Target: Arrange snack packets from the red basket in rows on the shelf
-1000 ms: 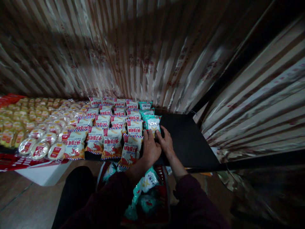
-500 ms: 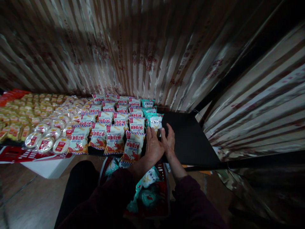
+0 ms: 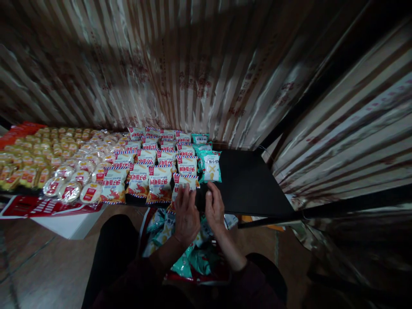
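Observation:
My left hand (image 3: 187, 218) lies with fingers stretched over the lower part of a white snack bag (image 3: 180, 182) with red lettering, at the shelf's front edge. It hides much of that bag. My right hand (image 3: 215, 209) is just to the right, thumb apart from lightly bent fingers, with nothing seen in it. Beyond it a teal-and-white snack bag (image 3: 211, 166) stands on the black shelf (image 3: 254, 182), touched by neither hand. Under my forearms, more teal bags (image 3: 182, 262) lie in a red container between my knees.
Left of the hands, rows of white snack bags (image 3: 160, 182) fill the shelf. Further left are round wrapped cakes (image 3: 70, 191) and small yellow packs (image 3: 28, 176). Striped plastic sheeting (image 3: 199, 86) hangs behind, and a dark post (image 3: 286, 118) slants up at right.
Both hands have come away from the front teal bag and moved back toward me. My left hand is now at the front white bag. The teal bag stays on the shelf.

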Tool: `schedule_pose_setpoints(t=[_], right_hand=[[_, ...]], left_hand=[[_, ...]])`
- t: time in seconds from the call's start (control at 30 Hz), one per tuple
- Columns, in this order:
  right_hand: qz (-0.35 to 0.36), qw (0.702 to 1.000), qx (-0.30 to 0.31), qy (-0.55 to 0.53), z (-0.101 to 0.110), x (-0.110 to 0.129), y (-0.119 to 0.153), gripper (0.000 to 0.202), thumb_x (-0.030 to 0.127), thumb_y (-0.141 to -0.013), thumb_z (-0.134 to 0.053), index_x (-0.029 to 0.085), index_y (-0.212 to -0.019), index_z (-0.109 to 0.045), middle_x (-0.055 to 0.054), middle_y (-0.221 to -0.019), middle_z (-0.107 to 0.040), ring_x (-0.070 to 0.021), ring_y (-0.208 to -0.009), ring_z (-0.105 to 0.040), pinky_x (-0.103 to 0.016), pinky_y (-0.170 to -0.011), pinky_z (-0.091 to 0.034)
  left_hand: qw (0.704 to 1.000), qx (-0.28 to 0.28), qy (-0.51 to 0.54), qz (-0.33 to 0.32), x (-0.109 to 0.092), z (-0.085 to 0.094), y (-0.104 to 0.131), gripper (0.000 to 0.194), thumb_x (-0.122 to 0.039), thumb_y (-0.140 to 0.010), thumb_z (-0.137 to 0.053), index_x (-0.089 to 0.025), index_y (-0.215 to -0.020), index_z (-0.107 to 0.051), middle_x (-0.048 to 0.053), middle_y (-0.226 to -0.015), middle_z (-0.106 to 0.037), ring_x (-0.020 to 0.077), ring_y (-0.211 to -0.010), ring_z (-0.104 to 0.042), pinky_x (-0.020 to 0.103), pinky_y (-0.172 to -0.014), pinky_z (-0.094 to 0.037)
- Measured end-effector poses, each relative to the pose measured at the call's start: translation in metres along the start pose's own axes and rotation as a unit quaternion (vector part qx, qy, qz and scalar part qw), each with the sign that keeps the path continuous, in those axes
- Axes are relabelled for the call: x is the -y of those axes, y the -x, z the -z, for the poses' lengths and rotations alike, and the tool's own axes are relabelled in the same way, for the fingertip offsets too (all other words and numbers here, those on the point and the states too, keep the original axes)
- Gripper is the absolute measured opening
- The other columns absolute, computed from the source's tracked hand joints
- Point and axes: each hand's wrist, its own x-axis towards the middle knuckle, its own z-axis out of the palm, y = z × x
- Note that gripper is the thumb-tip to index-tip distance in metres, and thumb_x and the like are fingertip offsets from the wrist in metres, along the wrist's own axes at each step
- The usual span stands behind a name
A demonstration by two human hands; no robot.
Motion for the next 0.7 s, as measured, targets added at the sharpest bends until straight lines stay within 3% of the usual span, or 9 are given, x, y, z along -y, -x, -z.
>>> schedule_pose_setpoints(t=[0.27,0.5,0.7], right_hand=[[-0.007,0.998,0.046,0.031,-0.024,0.006,-0.004,0.049,0.044,-0.096,-0.029,0.015,-0.126,-0.054,-0.015,-0.128,-0.059,-0.0240,-0.122,-0.052,-0.048,-0.105,-0.040],[-0.020,0.996,0.077,0.048,-0.029,0.004,-0.004,0.052,0.045,-0.096,-0.026,0.014,-0.128,-0.054,-0.015,-0.126,-0.061,-0.0245,-0.117,-0.054,-0.047,-0.102,-0.041],[-0.024,0.995,0.088,0.042,-0.028,0.004,-0.006,0.052,0.045,-0.096,-0.027,0.015,-0.131,-0.052,-0.015,-0.128,-0.060,-0.0240,-0.119,-0.053,-0.046,-0.103,-0.041]], left_hand=[[0.995,-0.023,-0.092,-0.002,0.009,0.009,0.005,0.046,-0.014,-0.087,-0.043,-0.014,-0.132,-0.048,0.013,-0.149,-0.038,0.0309,-0.144,-0.018,0.053,-0.111,-0.029],[0.994,-0.021,-0.107,0.018,0.018,-0.002,0.003,0.045,-0.017,-0.087,-0.047,-0.015,-0.133,-0.049,0.015,-0.150,-0.035,0.0322,-0.142,-0.024,0.051,-0.108,-0.035],[0.994,-0.021,-0.108,0.000,0.022,-0.008,-0.004,0.044,-0.016,-0.089,-0.046,-0.013,-0.132,-0.047,0.017,-0.151,-0.032,0.0322,-0.144,-0.017,0.052,-0.109,-0.035]])
